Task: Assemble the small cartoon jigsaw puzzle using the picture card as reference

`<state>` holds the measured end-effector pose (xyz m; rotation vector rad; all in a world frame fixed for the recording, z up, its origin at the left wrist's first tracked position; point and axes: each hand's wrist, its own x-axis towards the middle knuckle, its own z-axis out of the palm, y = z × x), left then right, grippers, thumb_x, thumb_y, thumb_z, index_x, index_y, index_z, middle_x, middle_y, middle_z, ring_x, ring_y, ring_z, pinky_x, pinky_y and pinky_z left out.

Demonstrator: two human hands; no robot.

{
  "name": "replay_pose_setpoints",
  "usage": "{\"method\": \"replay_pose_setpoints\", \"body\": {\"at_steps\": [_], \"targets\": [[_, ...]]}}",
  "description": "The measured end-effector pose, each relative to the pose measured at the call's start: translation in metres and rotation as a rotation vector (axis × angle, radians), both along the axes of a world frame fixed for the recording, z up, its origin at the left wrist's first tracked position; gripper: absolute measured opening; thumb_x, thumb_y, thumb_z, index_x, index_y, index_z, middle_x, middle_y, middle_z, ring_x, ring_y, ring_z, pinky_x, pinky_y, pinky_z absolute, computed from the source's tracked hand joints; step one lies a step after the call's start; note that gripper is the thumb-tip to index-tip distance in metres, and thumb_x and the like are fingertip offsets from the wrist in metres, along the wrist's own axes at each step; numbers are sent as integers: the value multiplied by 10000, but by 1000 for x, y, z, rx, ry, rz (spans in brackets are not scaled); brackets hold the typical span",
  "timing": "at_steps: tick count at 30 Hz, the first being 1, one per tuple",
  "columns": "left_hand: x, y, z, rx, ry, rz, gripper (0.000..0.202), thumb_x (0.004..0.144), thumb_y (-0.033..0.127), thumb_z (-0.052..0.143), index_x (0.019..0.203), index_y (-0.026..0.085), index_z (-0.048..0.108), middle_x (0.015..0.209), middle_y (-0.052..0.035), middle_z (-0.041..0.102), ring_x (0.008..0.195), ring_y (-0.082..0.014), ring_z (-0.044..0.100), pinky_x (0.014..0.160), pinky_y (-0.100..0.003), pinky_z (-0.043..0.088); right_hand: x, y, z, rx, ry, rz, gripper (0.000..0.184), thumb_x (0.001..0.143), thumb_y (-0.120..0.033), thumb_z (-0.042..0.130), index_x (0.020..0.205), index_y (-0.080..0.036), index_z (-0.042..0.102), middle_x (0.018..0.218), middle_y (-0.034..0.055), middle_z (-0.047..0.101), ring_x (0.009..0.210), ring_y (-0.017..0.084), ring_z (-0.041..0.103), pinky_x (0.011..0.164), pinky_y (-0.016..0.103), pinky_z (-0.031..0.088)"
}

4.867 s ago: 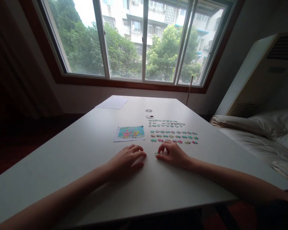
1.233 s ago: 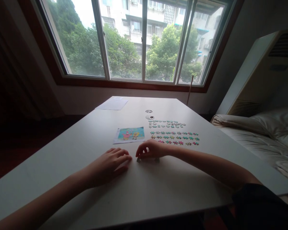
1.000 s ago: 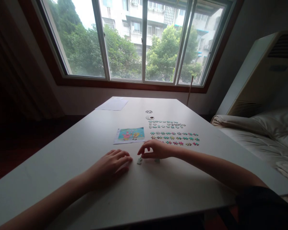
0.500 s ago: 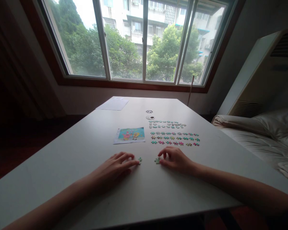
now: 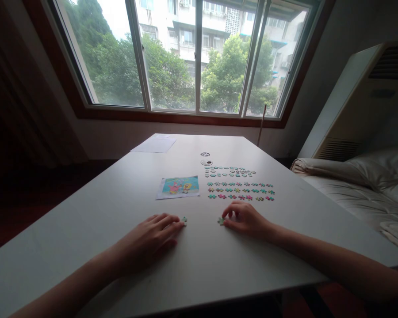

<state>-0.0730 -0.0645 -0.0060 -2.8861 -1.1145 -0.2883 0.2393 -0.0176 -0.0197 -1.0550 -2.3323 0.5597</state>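
Observation:
My left hand (image 5: pixel 154 234) rests low on the white table with its fingertips closed on the edge of a small green puzzle piece (image 5: pixel 185 220). Across a gap, my right hand (image 5: pixel 247 219) is curled, thumb and forefinger on another green puzzle piece (image 5: pixel 220 220). Both pieces lie flat or nearly flat, apart from each other. Beyond my right hand, rows of colourful puzzle pieces (image 5: pixel 239 190) are laid out. Ahead of my left hand lies a printed cartoon picture (image 5: pixel 180 186) on paper.
Two small round items (image 5: pixel 206 162) lie behind the puzzle rows. A white sheet of paper (image 5: pixel 154 144) is at the far left of the table (image 5: pixel 96 212). To the right stand a padded sofa (image 5: pixel 345 190) and a tall appliance (image 5: pixel 351 101); a window is ahead.
My left hand has slid left with its puzzle piece, and my right hand has shifted slightly right with the other. The gap between the two pieces has widened.

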Motion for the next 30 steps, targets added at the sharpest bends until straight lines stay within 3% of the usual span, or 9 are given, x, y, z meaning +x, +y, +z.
{"method": "replay_pose_setpoints", "body": {"at_steps": [30], "targets": [[3, -2, 0, 27, -13, -79, 255, 928, 239, 409, 1139, 230, 553, 1111, -73, 600, 1008, -219, 562, 854, -367, 476, 4, -4, 4, 0, -36, 35, 143, 732, -290, 652, 817, -175, 662, 788, 31, 591, 677, 113, 524, 614, 219, 416]]}}
